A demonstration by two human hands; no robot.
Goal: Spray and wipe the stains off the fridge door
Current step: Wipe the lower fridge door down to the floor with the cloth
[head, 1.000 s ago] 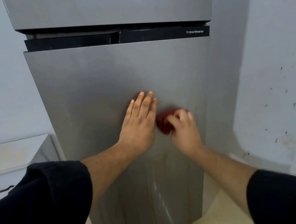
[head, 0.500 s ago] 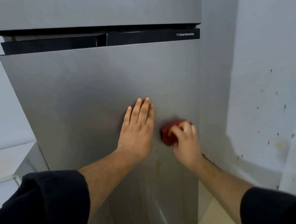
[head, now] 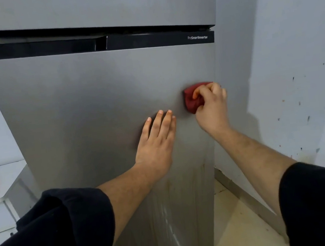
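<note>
Both forearms reach forward out of black sleeves (head: 48,237). The left hand (head: 156,142) lies flat on the fridge door (head: 78,117), fingers straight and together, near its middle. Farther up, the right hand (head: 212,106) clutches a bunched red cloth (head: 192,99) against the door's right edge.

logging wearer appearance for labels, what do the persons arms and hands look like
Loose black sleeves, left sleeve and right sleeve, end near the elbows, leaving the forearms bare. The left hand and right hand are bare too: no gloves, rings or watch visible.
</note>
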